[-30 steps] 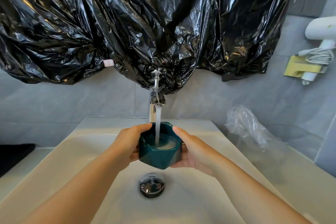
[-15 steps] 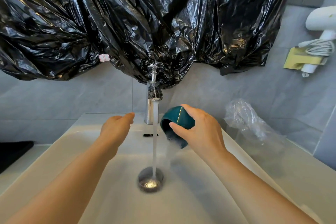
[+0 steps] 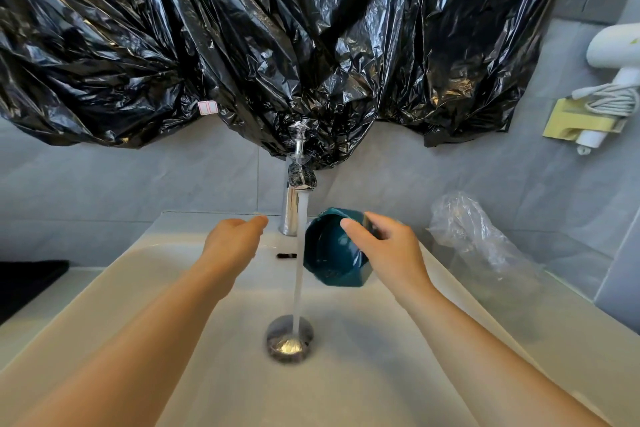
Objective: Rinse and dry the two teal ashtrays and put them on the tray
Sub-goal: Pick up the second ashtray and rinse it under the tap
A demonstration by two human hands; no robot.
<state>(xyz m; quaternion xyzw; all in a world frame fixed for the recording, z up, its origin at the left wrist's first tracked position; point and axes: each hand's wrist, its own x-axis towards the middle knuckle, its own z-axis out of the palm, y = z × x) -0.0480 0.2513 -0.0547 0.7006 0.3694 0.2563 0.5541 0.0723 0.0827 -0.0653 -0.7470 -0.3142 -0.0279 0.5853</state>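
While tap [image 3: 298, 184] runs, right hand [image 3: 389, 250] grip clamps tilted teal ashtray [image 3: 329, 253] by rim; left hand [image 3: 232, 243] loose, empty.

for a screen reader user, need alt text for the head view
The right hand holds a teal ashtray tipped on its side beside the tap's running water, over a white sink. The left hand reaches toward the tap, empty.

My right hand [image 3: 388, 250] is gripping the teal ashtray [image 3: 329, 253] tipped sideways beside the running water [image 3: 298, 270]; my left hand [image 3: 232, 243] is hovering empty above the sink [image 3: 138, 288].
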